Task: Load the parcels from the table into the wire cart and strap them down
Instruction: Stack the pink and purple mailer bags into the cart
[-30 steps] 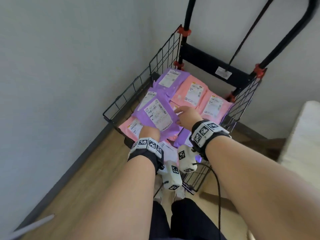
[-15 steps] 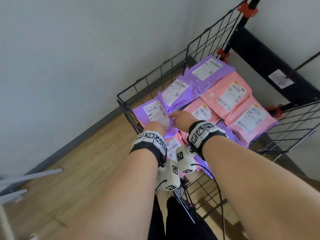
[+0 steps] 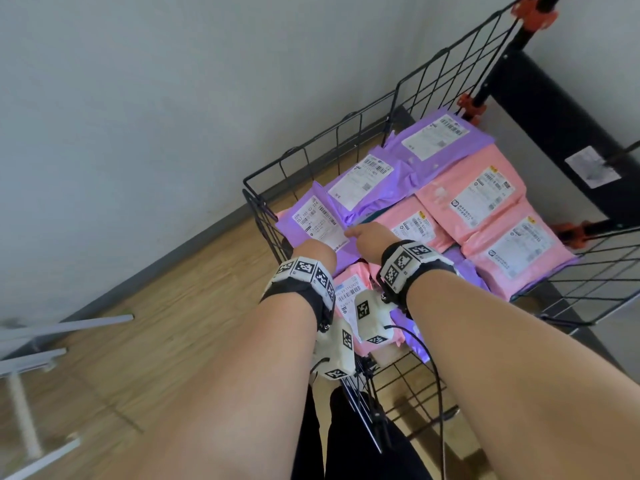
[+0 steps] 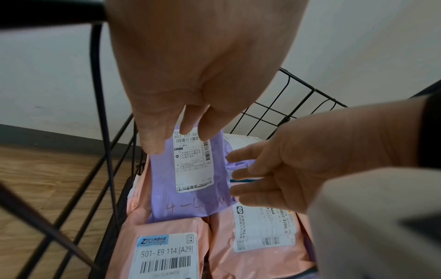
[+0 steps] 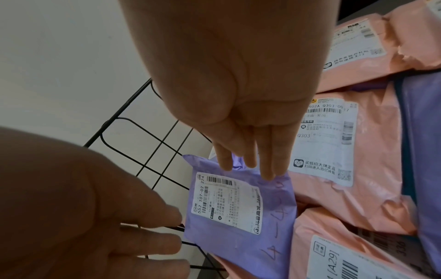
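A purple parcel [image 3: 311, 223] with a white label lies in the near-left corner of the black wire cart [image 3: 396, 112], on top of pink parcels. My left hand [image 3: 313, 252] reaches over its near end, and the straight fingers [image 5: 171, 215] touch its outer edge by the wire wall. My right hand [image 3: 367, 237] is beside it, fingers [image 5: 269, 169] straight, tips on the parcel's inner edge [image 4: 226, 169]. Neither hand curls around the parcel. Several pink parcels [image 3: 485, 199] and purple parcels [image 3: 381, 181] fill the cart floor.
The cart stands in a corner of grey walls on a wooden floor. Its black back panel [image 3: 554, 116] and upright with orange clips [image 3: 533, 15] rise at the far right. White table legs [image 3: 52, 327] lie at the left edge. A pink ZTO-labelled parcel [image 4: 167, 251] lies nearest me.
The purple parcel went from above the cart's middle down into the near-left corner. Both hands moved left with it and now only touch its edges.
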Demonstrator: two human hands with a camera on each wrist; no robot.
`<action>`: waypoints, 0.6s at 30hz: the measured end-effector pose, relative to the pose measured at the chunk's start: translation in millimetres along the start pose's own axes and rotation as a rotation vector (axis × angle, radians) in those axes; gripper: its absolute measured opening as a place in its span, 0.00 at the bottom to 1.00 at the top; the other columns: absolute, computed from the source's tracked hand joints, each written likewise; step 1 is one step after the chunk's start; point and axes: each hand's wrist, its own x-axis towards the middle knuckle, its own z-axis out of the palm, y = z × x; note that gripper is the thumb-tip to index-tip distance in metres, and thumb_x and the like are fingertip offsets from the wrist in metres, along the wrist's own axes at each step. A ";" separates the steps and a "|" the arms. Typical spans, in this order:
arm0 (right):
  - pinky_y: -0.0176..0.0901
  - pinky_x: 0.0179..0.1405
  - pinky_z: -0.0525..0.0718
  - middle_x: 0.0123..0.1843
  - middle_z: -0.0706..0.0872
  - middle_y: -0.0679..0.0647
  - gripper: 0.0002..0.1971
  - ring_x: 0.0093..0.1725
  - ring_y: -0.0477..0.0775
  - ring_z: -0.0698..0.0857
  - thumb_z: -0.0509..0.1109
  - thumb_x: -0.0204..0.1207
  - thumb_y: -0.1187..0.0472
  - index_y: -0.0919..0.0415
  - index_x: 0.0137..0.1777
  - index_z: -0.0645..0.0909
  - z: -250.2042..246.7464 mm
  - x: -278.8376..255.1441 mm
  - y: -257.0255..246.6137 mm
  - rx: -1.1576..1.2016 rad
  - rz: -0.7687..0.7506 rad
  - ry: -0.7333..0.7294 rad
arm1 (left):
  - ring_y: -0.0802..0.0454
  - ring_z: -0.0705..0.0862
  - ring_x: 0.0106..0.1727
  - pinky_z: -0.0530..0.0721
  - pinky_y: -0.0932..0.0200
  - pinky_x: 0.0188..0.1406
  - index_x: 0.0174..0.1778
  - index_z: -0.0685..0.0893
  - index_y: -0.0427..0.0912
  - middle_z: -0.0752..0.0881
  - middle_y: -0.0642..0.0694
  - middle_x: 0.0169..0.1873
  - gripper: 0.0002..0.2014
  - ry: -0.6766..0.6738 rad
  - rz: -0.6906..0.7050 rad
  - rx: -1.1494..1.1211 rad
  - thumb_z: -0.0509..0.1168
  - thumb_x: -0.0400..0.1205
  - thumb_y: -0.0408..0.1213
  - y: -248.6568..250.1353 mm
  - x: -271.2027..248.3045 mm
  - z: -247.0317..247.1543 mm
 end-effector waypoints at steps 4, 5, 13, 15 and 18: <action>0.47 0.74 0.72 0.75 0.75 0.64 0.21 0.75 0.62 0.74 0.55 0.84 0.70 0.65 0.76 0.73 0.3 -8.3 9.1 0.089 0.033 0.042 | 0.39 0.79 0.70 0.78 0.52 0.67 0.70 0.76 0.27 0.79 0.33 0.69 0.18 0.064 0.055 0.023 0.52 0.87 0.30 1.0 -6.2 1.1; 0.47 0.73 0.73 0.75 0.76 0.63 0.21 0.74 0.62 0.75 0.55 0.84 0.69 0.65 0.75 0.74 -0.1 -11.0 11.4 0.114 0.046 0.059 | 0.38 0.79 0.69 0.78 0.51 0.66 0.71 0.75 0.27 0.79 0.33 0.68 0.18 0.069 0.054 -0.002 0.53 0.87 0.30 2.9 -11.7 1.1; 0.42 0.66 0.76 0.72 0.79 0.60 0.19 0.72 0.59 0.78 0.60 0.83 0.65 0.61 0.73 0.77 -7.2 -56.3 30.0 0.271 0.105 0.232 | 0.36 0.77 0.70 0.76 0.49 0.68 0.72 0.74 0.28 0.78 0.31 0.69 0.18 0.124 0.201 -0.042 0.53 0.86 0.29 14.4 -51.3 3.4; 0.44 0.68 0.75 0.72 0.80 0.60 0.19 0.71 0.59 0.78 0.61 0.82 0.65 0.61 0.72 0.78 -11.9 -76.4 36.4 0.289 0.124 0.291 | 0.37 0.78 0.69 0.76 0.51 0.66 0.70 0.76 0.28 0.79 0.32 0.68 0.18 0.133 0.253 0.013 0.54 0.86 0.29 19.1 -62.9 5.4; 0.46 0.70 0.75 0.72 0.79 0.61 0.19 0.72 0.60 0.77 0.60 0.83 0.66 0.63 0.73 0.77 -18.8 -109.5 49.1 0.311 0.165 0.382 | 0.37 0.79 0.68 0.77 0.51 0.64 0.68 0.78 0.30 0.80 0.33 0.66 0.17 0.183 0.352 0.110 0.54 0.86 0.29 27.6 -82.6 9.2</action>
